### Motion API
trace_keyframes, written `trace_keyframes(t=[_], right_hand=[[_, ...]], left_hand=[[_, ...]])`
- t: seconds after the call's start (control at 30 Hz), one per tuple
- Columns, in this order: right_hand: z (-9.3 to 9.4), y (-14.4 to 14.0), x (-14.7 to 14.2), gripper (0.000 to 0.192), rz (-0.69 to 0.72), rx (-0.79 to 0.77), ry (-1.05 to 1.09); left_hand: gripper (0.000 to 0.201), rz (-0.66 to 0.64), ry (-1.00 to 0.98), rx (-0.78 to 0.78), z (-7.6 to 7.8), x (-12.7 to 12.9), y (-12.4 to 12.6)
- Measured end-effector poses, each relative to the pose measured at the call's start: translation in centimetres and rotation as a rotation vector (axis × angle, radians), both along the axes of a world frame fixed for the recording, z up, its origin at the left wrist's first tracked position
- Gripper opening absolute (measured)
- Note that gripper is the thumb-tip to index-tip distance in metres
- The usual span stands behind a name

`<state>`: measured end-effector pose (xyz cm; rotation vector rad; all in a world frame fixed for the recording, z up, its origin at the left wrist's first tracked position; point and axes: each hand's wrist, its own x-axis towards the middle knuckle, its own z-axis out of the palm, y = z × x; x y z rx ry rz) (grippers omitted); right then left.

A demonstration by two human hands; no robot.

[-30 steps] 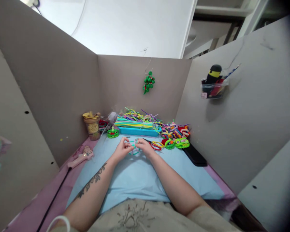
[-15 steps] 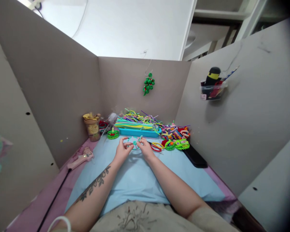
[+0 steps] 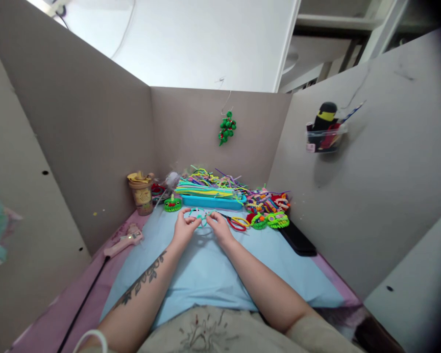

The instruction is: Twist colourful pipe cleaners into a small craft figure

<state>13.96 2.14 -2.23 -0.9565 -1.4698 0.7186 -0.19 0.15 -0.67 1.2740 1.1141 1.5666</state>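
Observation:
Between both hands, above the light blue cloth (image 3: 206,264), is a turquoise pipe cleaner (image 3: 197,210) bent into loops. My left hand (image 3: 184,226) pinches its left side between thumb and fingers. My right hand (image 3: 218,226) pinches it from the right, fingertips close to the left thumb. Just right of my right hand lie scissors (image 3: 238,224) with red and yellow handles. Behind the hands stands a blue tray (image 3: 213,202) bearing straight pipe cleaners (image 3: 206,189) in turquoise and yellow. The fingertips partly hide the bent piece.
Left are a pink glue gun (image 3: 127,241) with a black cord, a lidded cup (image 3: 142,196) and a green fuzzy figure (image 3: 172,203). Right are green fuzzy pieces (image 3: 277,220) and a black flat case (image 3: 297,239). A clear bin (image 3: 325,141) hangs on the right panel.
My hands have shifted slightly, and the fingertips have moved on the turquoise loops, with the right hand now a little lower on them. The view has drifted slightly; other things stay put.

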Motion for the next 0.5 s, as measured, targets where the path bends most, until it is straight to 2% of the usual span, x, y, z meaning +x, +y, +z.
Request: trace_keyframes(t=[0.1, 0.2, 0.33, 0.5], right_hand=[[0.2, 0.4, 0.7, 0.021, -0.112, -0.023, 0.096], [0.6, 0.6, 1.9, 0.020, -0.243, 0.075, -0.020], [1.1, 0.5, 3.0, 0.025, -0.223, 0.247, -0.299], [1.1, 0.5, 3.0, 0.020, -0.158, 0.285, -0.427]], left_hand=[[0.058, 0.015, -0.029, -0.044, -0.1, -0.4, 0.3], [0.057, 0.004, -0.047, -0.073, -0.1, -0.6, 0.4], [0.056, -0.046, -0.032, -0.094, -0.1, -0.5, 0.3], [0.056, -0.067, -0.026, -0.112, -0.1, -0.4, 0.2]])
